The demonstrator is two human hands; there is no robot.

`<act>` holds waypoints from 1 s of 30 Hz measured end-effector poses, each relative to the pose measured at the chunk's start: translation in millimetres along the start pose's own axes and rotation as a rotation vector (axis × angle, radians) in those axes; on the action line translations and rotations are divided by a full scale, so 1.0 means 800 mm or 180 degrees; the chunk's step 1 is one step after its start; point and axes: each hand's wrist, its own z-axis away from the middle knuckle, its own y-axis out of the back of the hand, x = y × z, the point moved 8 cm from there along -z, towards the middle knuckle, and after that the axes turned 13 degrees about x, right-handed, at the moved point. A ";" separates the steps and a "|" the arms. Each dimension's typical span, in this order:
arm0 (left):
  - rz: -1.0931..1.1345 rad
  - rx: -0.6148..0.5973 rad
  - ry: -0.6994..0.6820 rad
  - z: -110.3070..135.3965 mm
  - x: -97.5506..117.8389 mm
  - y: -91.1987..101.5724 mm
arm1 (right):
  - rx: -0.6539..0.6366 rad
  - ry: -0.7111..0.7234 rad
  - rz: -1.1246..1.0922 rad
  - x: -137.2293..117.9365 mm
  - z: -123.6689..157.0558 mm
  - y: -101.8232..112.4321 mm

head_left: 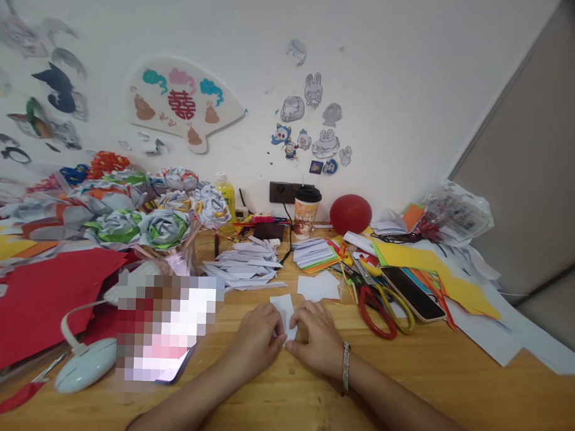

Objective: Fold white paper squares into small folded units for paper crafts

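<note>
A small white piece of paper (283, 306) is held between my hands above the wooden table (272, 391). The fingers of my left hand (261, 331) are curled against its left edge. From the other side, my right hand (315, 334) pinches the paper between thumb and fingers; a beaded bracelet circles that wrist. Part of the paper is covered by my fingers. Just beyond it lie white paper pieces (319, 286), and farther back a pile of folded white strips (248, 264).
Scissors with red and yellow handles (381, 313) and a dark phone (414, 294) lie right. A lidded cup (306, 216) and red balloon (350, 214) stand behind. Left are paper flowers (164, 229), red sheets (43, 301), a white rounded device (87, 365) and a blurred-out lit screen (170, 337).
</note>
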 end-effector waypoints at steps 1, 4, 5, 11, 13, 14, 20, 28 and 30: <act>-0.0025 -0.0005 -0.0018 0.000 0.000 0.000 | 0.0018 0.0008 0.0003 0.000 0.000 0.000; -0.0118 -0.0057 -0.0086 0.000 0.002 -0.002 | 0.0092 0.0071 0.0013 -0.001 0.001 0.000; -0.0143 -0.0072 -0.0105 0.000 0.003 -0.002 | 0.0115 0.0074 0.0026 -0.001 0.001 0.000; -0.0188 -0.0067 -0.0036 0.001 0.006 0.000 | 0.0297 0.0006 0.0103 0.008 0.000 0.001; -0.0172 -0.0080 0.0004 0.002 0.005 0.000 | 0.0397 -0.0095 0.0005 0.010 -0.001 0.004; -0.0172 -0.0068 0.0021 0.002 0.004 0.000 | 0.0418 -0.0127 -0.0057 0.010 0.000 0.005; -0.0339 0.0105 0.0286 -0.001 -0.019 0.011 | 0.0194 0.0020 0.0045 -0.001 0.005 0.000; -0.0328 0.0391 -0.0151 -0.011 -0.023 0.046 | -0.0155 -0.0237 -0.0542 0.013 -0.008 0.006; -0.0113 0.0472 -0.0338 -0.011 -0.021 0.046 | -0.0160 -0.0321 -0.0786 0.021 -0.012 0.013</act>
